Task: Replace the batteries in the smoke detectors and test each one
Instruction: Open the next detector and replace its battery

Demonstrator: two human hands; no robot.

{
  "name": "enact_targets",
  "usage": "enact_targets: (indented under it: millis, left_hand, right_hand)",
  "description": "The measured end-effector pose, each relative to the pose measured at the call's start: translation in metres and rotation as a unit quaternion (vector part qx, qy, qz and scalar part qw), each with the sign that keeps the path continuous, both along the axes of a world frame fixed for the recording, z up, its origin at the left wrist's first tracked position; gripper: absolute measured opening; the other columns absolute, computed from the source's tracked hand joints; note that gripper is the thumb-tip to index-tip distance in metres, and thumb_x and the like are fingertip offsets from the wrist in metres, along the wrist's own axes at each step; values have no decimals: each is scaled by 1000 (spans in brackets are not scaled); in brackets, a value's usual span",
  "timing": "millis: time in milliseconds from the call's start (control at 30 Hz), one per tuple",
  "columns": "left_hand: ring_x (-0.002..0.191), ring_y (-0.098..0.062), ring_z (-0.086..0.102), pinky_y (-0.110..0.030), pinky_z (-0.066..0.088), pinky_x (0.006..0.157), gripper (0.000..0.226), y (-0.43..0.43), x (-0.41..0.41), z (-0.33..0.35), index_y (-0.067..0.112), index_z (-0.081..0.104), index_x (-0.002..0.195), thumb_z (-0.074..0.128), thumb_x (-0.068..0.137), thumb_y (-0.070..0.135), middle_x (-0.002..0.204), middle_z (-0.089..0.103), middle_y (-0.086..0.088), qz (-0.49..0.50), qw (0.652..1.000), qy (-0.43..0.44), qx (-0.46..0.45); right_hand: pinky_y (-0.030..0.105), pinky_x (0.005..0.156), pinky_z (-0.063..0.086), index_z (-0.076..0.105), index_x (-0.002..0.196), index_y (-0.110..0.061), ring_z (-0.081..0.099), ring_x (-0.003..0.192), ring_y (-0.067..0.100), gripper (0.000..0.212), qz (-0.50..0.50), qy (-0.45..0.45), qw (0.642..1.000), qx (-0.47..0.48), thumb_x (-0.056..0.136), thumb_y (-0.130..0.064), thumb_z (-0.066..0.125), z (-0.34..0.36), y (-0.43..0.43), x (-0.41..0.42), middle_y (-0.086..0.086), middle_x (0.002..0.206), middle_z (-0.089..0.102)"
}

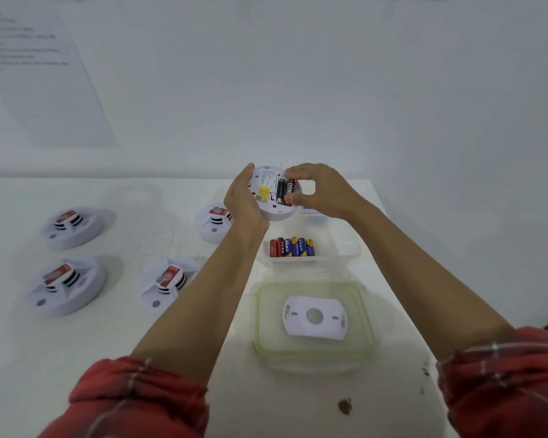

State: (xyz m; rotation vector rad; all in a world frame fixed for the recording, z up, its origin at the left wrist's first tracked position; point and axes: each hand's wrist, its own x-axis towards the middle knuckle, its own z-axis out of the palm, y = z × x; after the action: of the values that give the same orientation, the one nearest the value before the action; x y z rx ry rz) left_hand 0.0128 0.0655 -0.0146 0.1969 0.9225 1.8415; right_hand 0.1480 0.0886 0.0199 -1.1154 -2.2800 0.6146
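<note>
Landmark: green-rimmed tub [259, 314] on the white table [76, 358], with one white mounting plate [314, 317] lying flat inside. Held smoke detector [276, 211] is up off the table beyond the tub, back side toward the camera, battery bay uncovered. Left hand [242, 197] grips its left edge, fingers curled round the rim. Right hand [321, 191] is at its right side, thumb and fingertips pinched on the lettered battery [290, 187] at the right of the bay. Black battery [280, 191] sits just beside it in the bay. Can't tell if the lettered battery is fully seated. Between the tub and the held detector is a clear tray [350, 248] with a row of loose batteries [293, 247], red at left, blue-and-yellow at right. Beyond the tray is another clear container [314, 214], mostly hidden under the right hand, contents unclear. Four more units sit face up left of the tub, red label on top of each: closest detector [168, 281] near the tub, second detector [214, 221] left and beyond, partly behind the left forearm, third detector [65, 286] and fourth detector [73, 227] well apart at far left. Red plaid sleeves [140, 396] are bunched up on both arms. Dark stain [345, 406] is on the table on the near side of the tub. Printed sheet [45, 74] is on the wall far beyond and left, text blurred.
</note>
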Motion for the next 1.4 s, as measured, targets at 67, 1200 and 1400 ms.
enact_targets:
  millis: [67,1200,1400]
  left_hand:
    - [84,-31,64,-50,53,88,36,-7,4,1,4,62,115,65,83,20,111,65,-19,2,1000,-7,3]
    - [107,-32,59,-49,47,95,28,-134,-17,-22,12,65,107,49,90,26,115,63,-14,-66,997,34,21]
    - [75,-23,63,-36,51,73,31,-126,-5,-11,19,69,67,49,91,22,71,69,-3,-90,993,9,71]
  right_hand:
    - [36,116,15,47,136,-16,30,139,18,49,-10,-35,999,25,90,-26,58,-6,-13,2,-1,146,42]
    - [19,73,42,64,103,-24,52,88,14,49,-72,13,995,-71,59,-16,86,-2,-129,58,3,102,58]
    - [8,72,37,63,113,-17,49,93,9,54,6,28,999,-26,63,-19,84,14,-145,-1,-1,104,50]
